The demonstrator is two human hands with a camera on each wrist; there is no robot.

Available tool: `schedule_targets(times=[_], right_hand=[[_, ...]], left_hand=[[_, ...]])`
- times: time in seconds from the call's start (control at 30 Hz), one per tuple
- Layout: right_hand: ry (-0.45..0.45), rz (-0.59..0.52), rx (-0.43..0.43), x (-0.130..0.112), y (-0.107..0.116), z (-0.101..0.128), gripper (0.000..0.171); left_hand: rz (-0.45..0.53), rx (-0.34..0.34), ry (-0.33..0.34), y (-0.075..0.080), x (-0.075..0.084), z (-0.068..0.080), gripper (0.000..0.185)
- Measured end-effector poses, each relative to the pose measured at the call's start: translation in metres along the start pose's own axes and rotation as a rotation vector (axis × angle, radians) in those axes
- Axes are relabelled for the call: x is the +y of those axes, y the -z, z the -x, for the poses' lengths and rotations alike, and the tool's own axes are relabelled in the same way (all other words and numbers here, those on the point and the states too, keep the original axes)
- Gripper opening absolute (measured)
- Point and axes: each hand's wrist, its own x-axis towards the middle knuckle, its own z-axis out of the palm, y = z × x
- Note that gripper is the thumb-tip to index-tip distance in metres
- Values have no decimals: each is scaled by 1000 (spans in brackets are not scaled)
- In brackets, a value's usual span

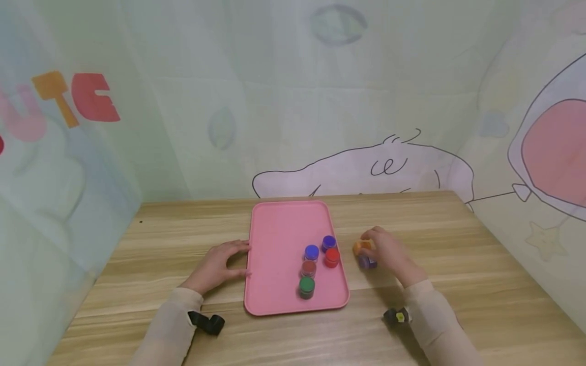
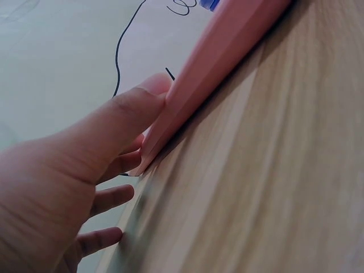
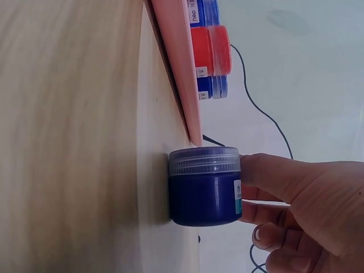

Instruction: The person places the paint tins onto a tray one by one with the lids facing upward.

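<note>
Wooden table (image 1: 458,264) carries all: my right hand (image 1: 389,251) pinches the dark blue plastic jar (image 3: 205,187), upright just right of the pink tray (image 1: 284,229); my left hand (image 1: 217,264), fingers relaxed, touches its left rim.

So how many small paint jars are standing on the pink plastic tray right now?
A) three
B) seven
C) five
C: on the pink plastic tray stand a blue-lidded jar, a purple one, a red one, a dark red one and a green one.
</note>
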Motion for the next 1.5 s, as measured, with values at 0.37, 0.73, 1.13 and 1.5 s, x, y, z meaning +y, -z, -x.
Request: schedule_targets(times=[0.37, 0.73, 1.13, 1.5], right_hand=[[5, -19, -68, 4, 5, -8, 31], [-14, 47, -205, 1, 11, -20, 32], [-3, 57, -245, 2, 12, -24, 26], [-17, 36, -190, 3, 14, -23, 22]], left_hand=[[5, -4, 13, 0, 0, 2, 68], [-5, -11, 20, -2, -1, 1, 69], [-7, -11, 27, -2, 0, 0, 69], [-9, -17, 24, -1, -1, 0, 68]])
